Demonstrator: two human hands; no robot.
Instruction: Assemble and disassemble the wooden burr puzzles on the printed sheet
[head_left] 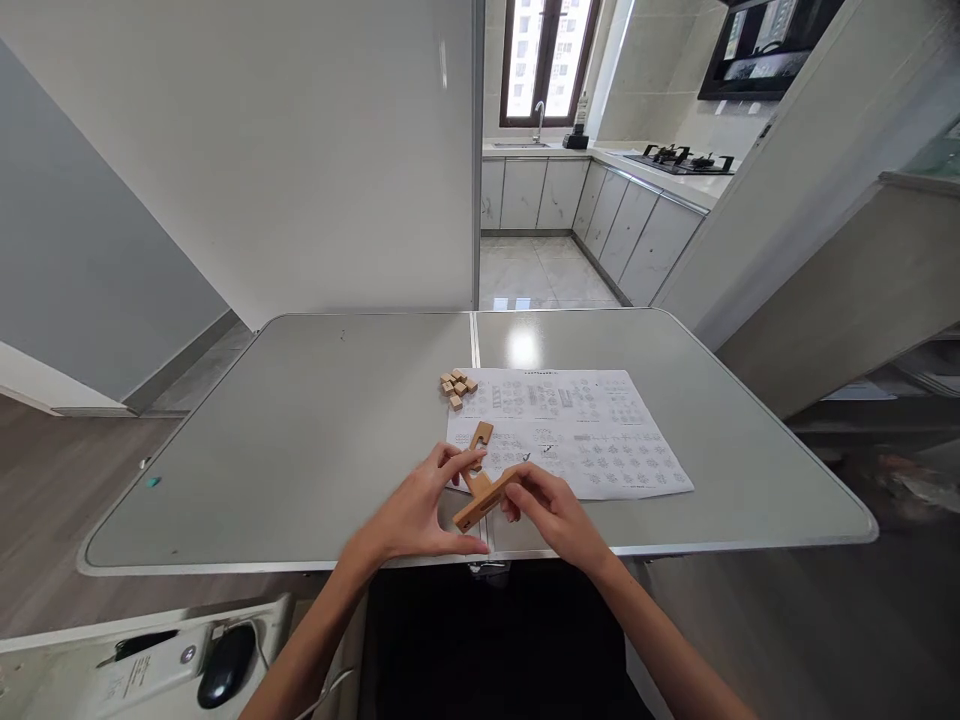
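Note:
My right hand (553, 512) pinches one end of a wooden bar (478, 507) with a slot in its side, holding it slanted over the table's near edge. Just behind the bar lies a notched wooden piece (481, 436), partly over the paper; a wooden part between it and the bar looks joined or overlapping, I cannot tell which. My left hand (424, 508) is open, thumb stretched out below the bar and fingertips touching the notched piece. A group of small wooden blocks (459, 387) sits farther back, at the paper's upper left corner.
A printed sheet (600, 435) with rows of small diagrams lies on the grey table (300, 440). At lower left, a lower surface holds a black mouse (227, 665) and a white box (154, 672). Beyond the table, a doorway opens on a kitchen with a gas hob (679, 160).

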